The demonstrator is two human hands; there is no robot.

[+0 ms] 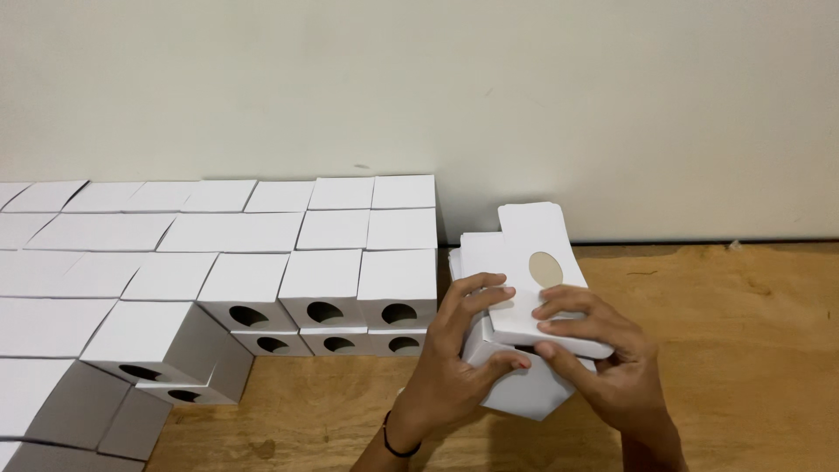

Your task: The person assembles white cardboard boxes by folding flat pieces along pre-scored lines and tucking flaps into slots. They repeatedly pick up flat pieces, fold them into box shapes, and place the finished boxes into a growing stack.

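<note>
My left hand (454, 350) and my right hand (603, 358) both grip a white cardboard box (524, 385) that is partly folded, held just above the wooden floor. Its flat upper panel (535, 236) sticks up toward the wall and has an oval cut-out (546, 268). My left fingers curl over the panel's left side, with the thumb pressing the box's front. My right fingers lie across the panel's lower right edge. A dark band circles my left wrist.
Several finished white boxes with oval holes (398, 288) are stacked in rows at the left, against the pale wall (524, 87). More grey-sided boxes (175, 358) sit at the lower left. Bare wooden floor (743, 350) lies to the right.
</note>
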